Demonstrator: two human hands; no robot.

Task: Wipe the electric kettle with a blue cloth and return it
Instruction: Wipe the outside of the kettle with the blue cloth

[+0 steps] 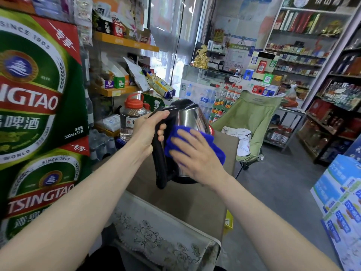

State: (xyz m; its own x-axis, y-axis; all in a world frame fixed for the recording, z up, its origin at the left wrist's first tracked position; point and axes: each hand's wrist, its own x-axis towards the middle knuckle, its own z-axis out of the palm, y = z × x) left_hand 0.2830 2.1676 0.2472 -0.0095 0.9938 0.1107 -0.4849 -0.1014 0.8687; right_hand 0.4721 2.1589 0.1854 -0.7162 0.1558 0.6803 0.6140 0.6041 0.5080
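The electric kettle (pixel 187 116) has a shiny steel body, a black lid and a black handle. It is tilted and held up above a brown cardboard surface (pixel 185 202). My left hand (pixel 146 132) is wrapped around the black handle. My right hand (pixel 195 153) lies flat on the blue cloth (pixel 216 149) and presses it against the kettle's steel side. The lower part of the kettle body is hidden behind the cloth and my right hand.
Green beer cartons (pixel 39 106) are stacked close on the left. A clear jug with a red cap (pixel 132 116) stands behind the kettle. A green folding chair (pixel 252 122) sits to the right, with stocked shelves (pixel 336 98) and blue boxes (pixel 340 202) beyond. A patterned cloth (pixel 162 235) lies near me.
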